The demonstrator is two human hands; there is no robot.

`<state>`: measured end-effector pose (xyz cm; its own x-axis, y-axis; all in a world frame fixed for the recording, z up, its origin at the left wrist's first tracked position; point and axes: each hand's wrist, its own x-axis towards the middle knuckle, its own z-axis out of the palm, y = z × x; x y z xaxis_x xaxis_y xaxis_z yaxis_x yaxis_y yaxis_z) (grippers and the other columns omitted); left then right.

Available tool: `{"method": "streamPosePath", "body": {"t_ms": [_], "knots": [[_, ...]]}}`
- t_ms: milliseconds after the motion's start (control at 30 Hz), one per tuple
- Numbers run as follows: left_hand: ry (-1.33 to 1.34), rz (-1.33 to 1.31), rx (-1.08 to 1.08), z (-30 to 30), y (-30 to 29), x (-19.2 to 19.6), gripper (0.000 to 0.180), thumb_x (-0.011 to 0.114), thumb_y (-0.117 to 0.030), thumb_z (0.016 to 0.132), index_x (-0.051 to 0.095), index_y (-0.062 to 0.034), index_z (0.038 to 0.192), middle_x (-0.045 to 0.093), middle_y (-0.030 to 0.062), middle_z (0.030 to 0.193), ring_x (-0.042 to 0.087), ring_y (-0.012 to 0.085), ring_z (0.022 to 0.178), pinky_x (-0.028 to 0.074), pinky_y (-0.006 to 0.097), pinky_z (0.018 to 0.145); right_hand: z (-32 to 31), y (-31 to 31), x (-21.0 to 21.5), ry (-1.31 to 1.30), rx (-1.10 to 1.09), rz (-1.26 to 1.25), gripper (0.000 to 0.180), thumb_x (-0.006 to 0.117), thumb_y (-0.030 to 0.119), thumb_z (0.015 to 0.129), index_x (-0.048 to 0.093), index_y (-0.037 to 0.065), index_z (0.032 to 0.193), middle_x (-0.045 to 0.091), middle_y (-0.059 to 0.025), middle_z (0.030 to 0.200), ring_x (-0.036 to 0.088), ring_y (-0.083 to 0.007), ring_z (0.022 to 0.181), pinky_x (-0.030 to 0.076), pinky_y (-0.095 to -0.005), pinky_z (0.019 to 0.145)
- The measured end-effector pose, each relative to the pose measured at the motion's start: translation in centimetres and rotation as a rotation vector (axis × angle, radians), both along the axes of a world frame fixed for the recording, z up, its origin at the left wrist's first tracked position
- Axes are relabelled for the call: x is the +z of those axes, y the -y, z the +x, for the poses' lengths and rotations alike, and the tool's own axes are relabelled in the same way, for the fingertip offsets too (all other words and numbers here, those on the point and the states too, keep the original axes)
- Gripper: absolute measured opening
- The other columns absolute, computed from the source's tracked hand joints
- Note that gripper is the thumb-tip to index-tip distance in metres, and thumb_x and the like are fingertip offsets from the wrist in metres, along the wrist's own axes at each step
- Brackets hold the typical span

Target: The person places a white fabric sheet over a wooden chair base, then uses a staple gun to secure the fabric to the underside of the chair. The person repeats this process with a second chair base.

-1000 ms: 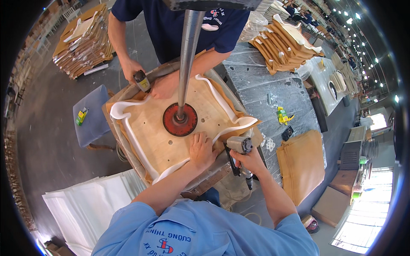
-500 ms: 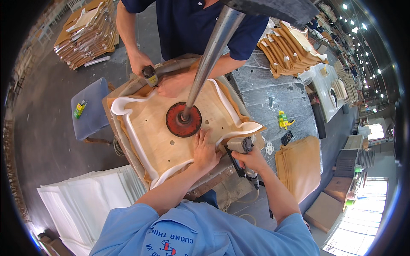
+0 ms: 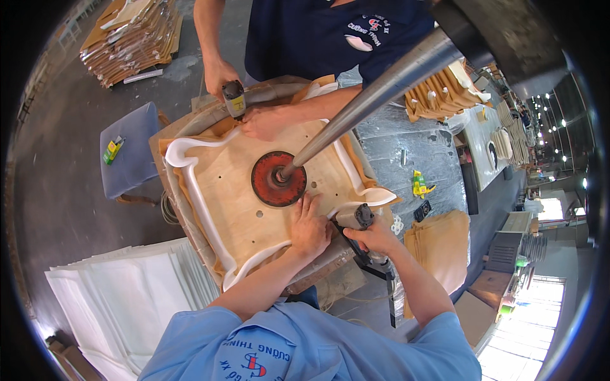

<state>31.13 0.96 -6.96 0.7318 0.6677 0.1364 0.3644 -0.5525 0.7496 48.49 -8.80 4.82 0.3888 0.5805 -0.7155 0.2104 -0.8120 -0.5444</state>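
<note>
A square plywood seat panel (image 3: 235,184) lies with white foam (image 3: 210,216) and tan fabric (image 3: 173,150) turned up along its edges. A red round disc (image 3: 262,180) on a metal rod presses on its middle. My left hand (image 3: 310,230) rests on the wood by the front edge, fingers stretched toward the disc, thumb near the padding. In my right hand (image 3: 375,238) is a pneumatic staple gun (image 3: 354,219), its nose at the panel's front edge beside my left hand. Fingers wrap its handle.
Across the panel, a co-worker's hand holds another staple gun (image 3: 235,101) at the far edge; their other hand (image 3: 264,122) presses there. The slanting metal rod (image 3: 375,89) crosses above. A blue padded seat (image 3: 130,152), white sheets (image 3: 127,279) and tan fabric (image 3: 438,247) surround the work.
The view has shifted, so the rod appears more slanted. My staple gun stays at the front edge, slightly turned, and my left hand keeps its place. The co-worker's staple gun remains at the far edge.
</note>
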Motion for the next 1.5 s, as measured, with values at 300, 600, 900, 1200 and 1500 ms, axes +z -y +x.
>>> {"method": "streamPosePath", "body": {"t_ms": [300, 600, 900, 1200, 1500], "knots": [[0.005, -0.021, -0.041, -1.4, -0.6, 0.6, 0.016, 0.079, -0.020, 0.087, 0.083, -0.0047, 0.089, 0.049, 0.0198, 0.163, 0.031, 0.0482, 0.161, 0.024, 0.061, 0.134, -1.3, -1.5, -0.5, 0.256, 0.145, 0.046, 0.046, 0.091, 0.039, 0.090, 0.075, 0.001, 0.112, 0.073, -0.0056, 0.075, 0.069, -0.0152, 0.056, 0.057, -0.0363, 0.056], [-0.010, -0.026, 0.021, -1.6, 0.0, 0.2, 0.015, 0.080, -0.020, 0.086, 0.084, -0.0057, 0.091, 0.052, 0.0168, 0.160, 0.034, 0.0461, 0.160, 0.024, 0.062, 0.134, -1.1, -0.9, 0.5, 0.094, 0.116, -0.108, 0.048, 0.092, 0.038, 0.089, 0.074, 0.000, 0.110, 0.072, -0.0057, 0.074, 0.067, -0.0149, 0.055, 0.055, -0.0350, 0.055], [0.004, 0.023, -0.004, -2.9, 0.8, 0.1, 0.015, 0.081, -0.022, 0.088, 0.083, -0.0065, 0.088, 0.050, 0.0154, 0.161, 0.033, 0.0454, 0.160, 0.022, 0.063, 0.134, -2.1, -0.9, -0.2, 0.211, 0.128, -0.017, 0.053, 0.093, 0.038, 0.087, 0.074, -0.002, 0.117, 0.075, -0.0082, 0.081, 0.069, -0.0170, 0.058, 0.057, -0.0369, 0.058], [-0.003, 0.006, 0.015, -3.0, 0.3, -0.2, 0.014, 0.082, -0.020, 0.088, 0.081, -0.0060, 0.085, 0.052, 0.0154, 0.158, 0.036, 0.0445, 0.158, 0.020, 0.062, 0.134, -3.5, -0.8, 0.6, 0.148, 0.126, -0.007, 0.062, 0.094, 0.036, 0.085, 0.072, 0.000, 0.130, 0.077, -0.0100, 0.088, 0.071, -0.0190, 0.060, 0.060, -0.0379, 0.062], [-0.005, -0.010, -0.029, -5.9, 0.3, 0.8, 0.019, 0.080, -0.025, 0.090, 0.082, -0.0063, 0.093, 0.052, 0.0150, 0.159, 0.034, 0.0433, 0.160, 0.019, 0.066, 0.134, -3.6, -0.6, 0.4, 0.070, 0.079, -0.035, 0.062, 0.094, 0.035, 0.086, 0.071, 0.000, 0.131, 0.076, -0.0091, 0.089, 0.070, -0.0160, 0.061, 0.061, -0.0354, 0.061]]}}
